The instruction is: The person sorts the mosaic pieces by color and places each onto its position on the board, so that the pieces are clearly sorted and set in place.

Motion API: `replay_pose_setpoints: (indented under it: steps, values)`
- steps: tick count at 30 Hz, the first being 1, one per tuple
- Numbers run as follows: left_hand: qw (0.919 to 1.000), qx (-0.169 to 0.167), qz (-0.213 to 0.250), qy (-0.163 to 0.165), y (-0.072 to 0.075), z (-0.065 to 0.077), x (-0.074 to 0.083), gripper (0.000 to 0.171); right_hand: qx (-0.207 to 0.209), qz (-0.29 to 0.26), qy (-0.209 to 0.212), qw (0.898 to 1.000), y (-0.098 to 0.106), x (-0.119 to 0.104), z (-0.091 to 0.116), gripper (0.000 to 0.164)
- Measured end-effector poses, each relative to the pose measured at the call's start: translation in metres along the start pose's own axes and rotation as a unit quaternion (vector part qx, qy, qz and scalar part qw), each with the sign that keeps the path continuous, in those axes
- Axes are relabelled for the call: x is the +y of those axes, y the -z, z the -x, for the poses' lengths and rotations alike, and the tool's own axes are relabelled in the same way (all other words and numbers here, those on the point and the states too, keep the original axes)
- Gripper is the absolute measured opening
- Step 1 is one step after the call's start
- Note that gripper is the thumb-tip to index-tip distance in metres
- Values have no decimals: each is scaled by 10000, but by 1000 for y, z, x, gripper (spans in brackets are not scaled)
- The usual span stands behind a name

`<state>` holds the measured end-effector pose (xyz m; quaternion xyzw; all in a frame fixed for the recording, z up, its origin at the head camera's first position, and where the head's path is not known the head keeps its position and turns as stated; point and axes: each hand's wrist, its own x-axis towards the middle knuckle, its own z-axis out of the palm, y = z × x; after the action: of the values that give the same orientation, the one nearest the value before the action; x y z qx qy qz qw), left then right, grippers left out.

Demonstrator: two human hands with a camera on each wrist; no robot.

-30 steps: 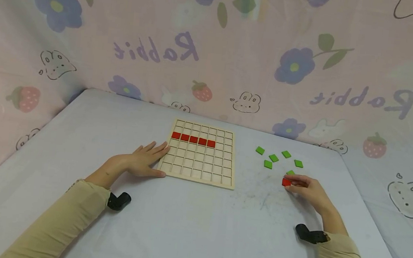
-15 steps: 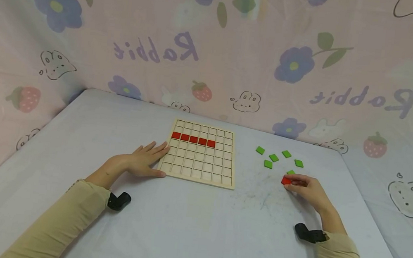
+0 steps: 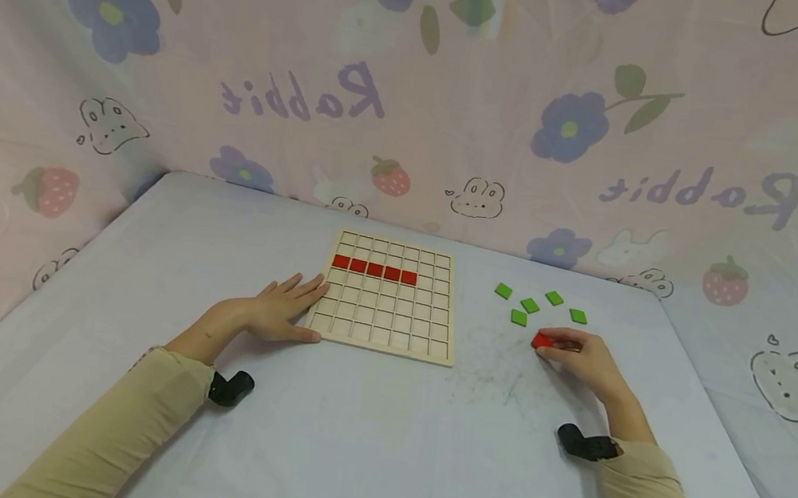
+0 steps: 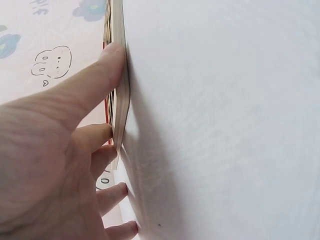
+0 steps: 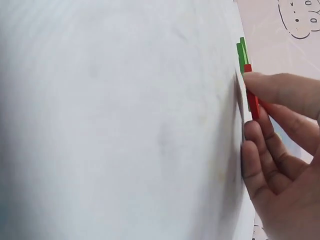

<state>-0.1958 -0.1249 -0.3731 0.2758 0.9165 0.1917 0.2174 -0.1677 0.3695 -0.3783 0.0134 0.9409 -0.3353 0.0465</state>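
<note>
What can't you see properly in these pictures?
Head view: part of the red tile, hidden by the fingers of the right hand.
Head view: the rest of both sleeves, cut off by the bottom edge.
Left wrist view: the squares on the board, seen edge-on; the left hand covers some edge.
Right wrist view: how many green tiles, overlapping edge-on.

"Rabbit" can be read twice on the patterned cloth [image 3: 448,109], printed in purple and reversed. Only a word fragment is shown from the left wrist.
</note>
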Motion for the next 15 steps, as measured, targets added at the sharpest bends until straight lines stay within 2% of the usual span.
replay_pose_setpoints:
  steps: [8,15]
  values:
    - [10000,-8,-40,31,-1,0,-1,83,25,-5,-1,10000,-6,-2,-8,52]
    - [10000,4,3,54,1,1,1,83,6,-248,101,9996,-11,-7,-14,53]
